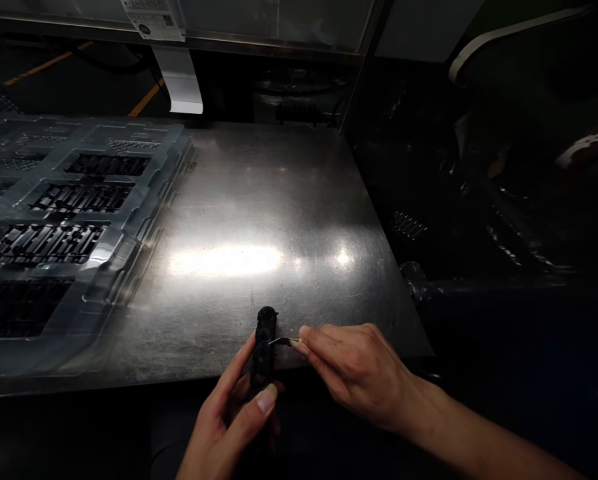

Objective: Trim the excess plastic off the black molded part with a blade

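- Our left hand (229, 413) is clamped on a narrow black plastic part (265, 347), thumb across its lower end, fingers behind; the part stands upright over the near edge of the steel table (259, 213), at 6 o'clock in the view.
- Our right hand (359, 370) comes in from 4 o'clock, thumb and forefinger pinched together on a small thin blade (281, 341); its tip touches the part's right side about mid-height.
- Judged step: trimming or scraping at the part's edge, with blade contact made.
- Next move, as we read it, calls for a firm left grip so the part doesn't twist, light blade pressure along the edge, and the left thumb kept below the blade line.
- Clear plastic tray (79, 220) sits at 9–10 o'clock, with rows of similar black pieces in its pockets, well apart from both hands.
- Right of the table it's too dark to tell.
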Motion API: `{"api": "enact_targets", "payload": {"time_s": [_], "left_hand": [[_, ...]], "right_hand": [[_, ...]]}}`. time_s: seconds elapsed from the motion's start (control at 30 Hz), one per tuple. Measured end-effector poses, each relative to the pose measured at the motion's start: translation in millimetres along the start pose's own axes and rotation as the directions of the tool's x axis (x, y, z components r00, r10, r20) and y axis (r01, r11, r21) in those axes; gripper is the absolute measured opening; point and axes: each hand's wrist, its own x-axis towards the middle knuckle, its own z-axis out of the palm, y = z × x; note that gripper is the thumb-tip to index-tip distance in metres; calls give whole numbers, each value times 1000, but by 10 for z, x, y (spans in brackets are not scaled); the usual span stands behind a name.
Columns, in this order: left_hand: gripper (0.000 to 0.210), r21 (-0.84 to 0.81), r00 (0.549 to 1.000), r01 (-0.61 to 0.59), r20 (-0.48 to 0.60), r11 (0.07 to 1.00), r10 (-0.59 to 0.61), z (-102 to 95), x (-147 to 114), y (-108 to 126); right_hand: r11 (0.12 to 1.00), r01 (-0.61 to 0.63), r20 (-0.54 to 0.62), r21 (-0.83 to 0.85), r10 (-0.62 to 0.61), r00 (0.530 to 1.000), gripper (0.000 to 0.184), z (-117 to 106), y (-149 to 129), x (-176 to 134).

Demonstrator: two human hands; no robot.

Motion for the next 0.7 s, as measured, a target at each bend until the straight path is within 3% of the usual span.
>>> {"api": "enact_targets", "payload": {"time_s": [0.07,0.13,0.23,0.3,0.5,0.6,0.7], "left_hand": [[79,-15,1000,-5,0,1000,5,3,1,0],[78,-26,1000,-23,4,999,24,7,5,-3],[76,-28,999,-42,12,999,42,16,11,-5],[74,-35,998,-63,21,997,64,25,13,-3],[65,-78,990,-127,52,989,132,27,25,-5],[69,-62,991,-117,53,991,120,-15,47,-20],[71,-34,991,-97,86,995,100,-53,60,-32]], "right_hand": [[998,-26,36,56,24,999,37,-79,20,42],[962,-130,175,241,88,981,36,-196,67,113],[715,-390,464,580,104,880,40,-353,145,223],[542,-488,532,684,88,842,44,-378,148,264],[296,-463,398,835,254,881,35,-62,-116,284],[285,-413,342,865,267,901,26,54,-177,306],[305,-418,353,856,247,903,19,29,-144,308]]}}
